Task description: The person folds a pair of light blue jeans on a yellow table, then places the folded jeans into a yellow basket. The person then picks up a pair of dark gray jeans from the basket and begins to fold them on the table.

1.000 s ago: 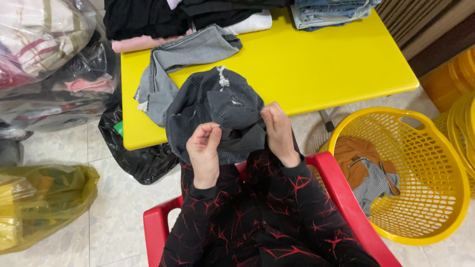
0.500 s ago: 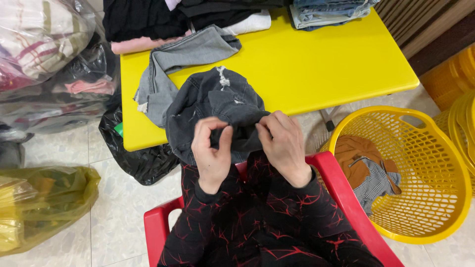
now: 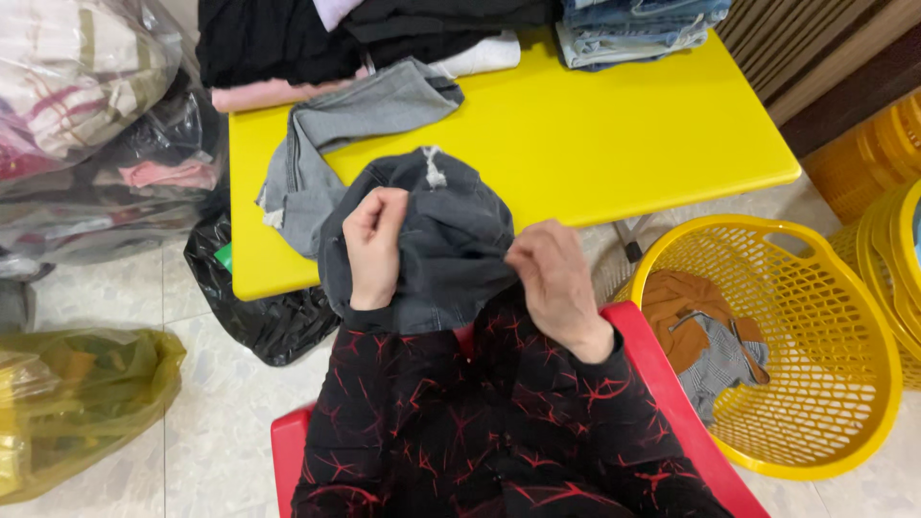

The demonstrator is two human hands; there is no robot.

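A dark charcoal-grey denim garment with a frayed, whitish tag of thread (image 3: 422, 230) is bunched into a rounded, crumpled mound. Its far part rests on the near edge of the yellow worktop (image 3: 614, 134), and its near part hangs down toward the lap. The cloth is folded over itself in soft creases, with a hem band showing along the lower edge. Each side is pinched up.

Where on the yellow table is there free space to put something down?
The right half of the yellow table is bare, between the stacked jeans at the back and the front edge. The left side is crowded: grey trousers, the dark grey garment held by both hands, and dark folded clothes behind.
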